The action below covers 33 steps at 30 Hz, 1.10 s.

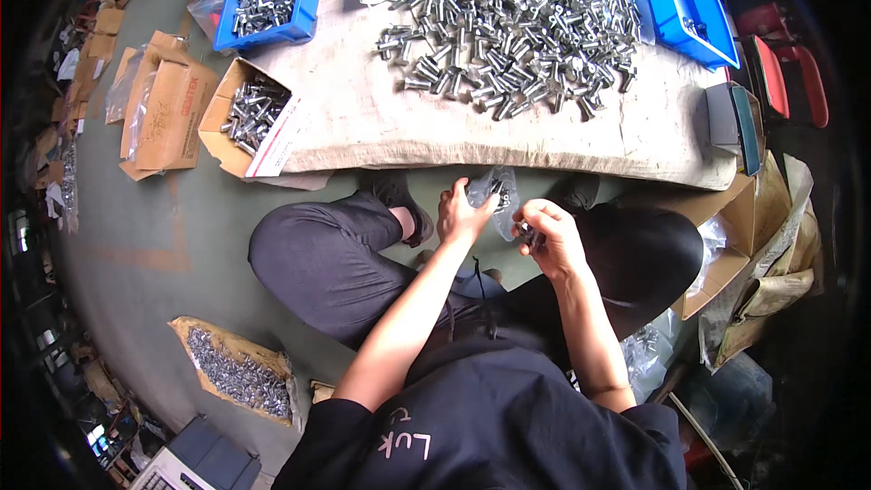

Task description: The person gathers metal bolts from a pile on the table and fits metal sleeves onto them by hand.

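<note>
Between my knees, just short of the cloth-covered table's near edge, my left hand [465,212] grips a small clear plastic bag [504,189]. Some dark metal pieces show inside the bag. Close on its right, my right hand [551,231] is curled around a few metal bolts [530,234], near the bag's side. How many bolts it holds is hidden by the fingers. Beyond both hands, a large heap of loose silvery bolts [508,23] is spread over the cloth [345,118].
Blue bins stand at the table's far left [313,0] and far right [676,14]; the left one is full of bolts. An open cardboard box [218,132] of bolts touches the left edge. Another carton [739,231] sits right of my knee. A box of small parts [238,372] lies lower left.
</note>
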Each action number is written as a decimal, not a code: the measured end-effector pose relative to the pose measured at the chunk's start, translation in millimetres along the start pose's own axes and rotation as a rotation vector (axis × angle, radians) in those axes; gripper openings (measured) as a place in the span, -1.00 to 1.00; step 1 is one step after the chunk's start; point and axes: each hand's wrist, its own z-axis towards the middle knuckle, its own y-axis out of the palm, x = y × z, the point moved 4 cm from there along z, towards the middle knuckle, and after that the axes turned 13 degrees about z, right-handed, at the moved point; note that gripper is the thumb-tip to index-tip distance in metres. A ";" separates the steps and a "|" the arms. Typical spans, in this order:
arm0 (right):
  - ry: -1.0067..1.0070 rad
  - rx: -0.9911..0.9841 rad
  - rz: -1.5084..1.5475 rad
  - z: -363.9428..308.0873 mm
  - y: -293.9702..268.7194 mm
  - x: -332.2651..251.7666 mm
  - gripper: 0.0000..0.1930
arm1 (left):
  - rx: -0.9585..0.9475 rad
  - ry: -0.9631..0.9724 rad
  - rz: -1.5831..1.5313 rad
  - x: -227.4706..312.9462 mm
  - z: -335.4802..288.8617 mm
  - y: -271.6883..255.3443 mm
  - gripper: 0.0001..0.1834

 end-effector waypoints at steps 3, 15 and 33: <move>0.034 0.084 -0.368 37.4 1.1 1.8 -0.90 | -0.031 -0.020 0.054 -0.8 11.8 10.1 -0.47; 0.096 0.087 -1.432 144.0 -56.7 86.2 -0.69 | 0.276 0.303 0.044 -36.4 20.8 40.2 -0.78; -0.196 -0.468 -1.571 36.8 22.5 -32.2 -0.71 | 0.230 1.237 -0.454 159.8 -214.4 -258.5 -0.82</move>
